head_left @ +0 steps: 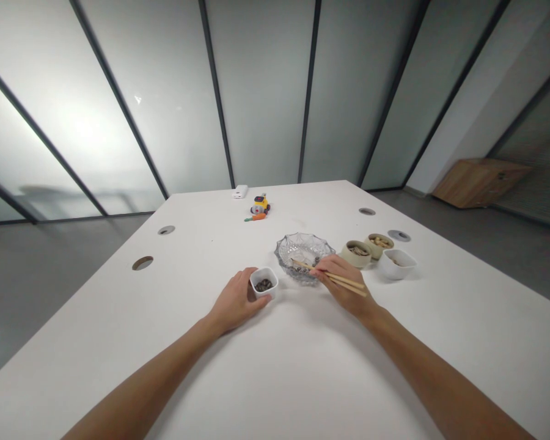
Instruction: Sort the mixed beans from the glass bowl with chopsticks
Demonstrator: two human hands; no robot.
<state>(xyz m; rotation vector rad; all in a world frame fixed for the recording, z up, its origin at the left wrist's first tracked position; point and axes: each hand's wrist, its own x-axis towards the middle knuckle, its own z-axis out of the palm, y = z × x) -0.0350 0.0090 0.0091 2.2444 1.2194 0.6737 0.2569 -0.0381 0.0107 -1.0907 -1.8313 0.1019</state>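
My left hand is closed around the side of a small white square bowl, thumb in front and fingers behind. Small dark pieces lie inside it; their kind is too small to tell. In my right hand is a pair of wooden chopsticks, tips pointing left over a clear scalloped glass bowl. A few small dark pieces show near the tips in the glass bowl. Whether the chopsticks pinch anything, I cannot tell.
Right of the glass bowl stand two beige round cups and a white square bowl, all holding small pieces. Farther back on the white table are a yellow toy truck, an orange carrot-shaped item and a white device.
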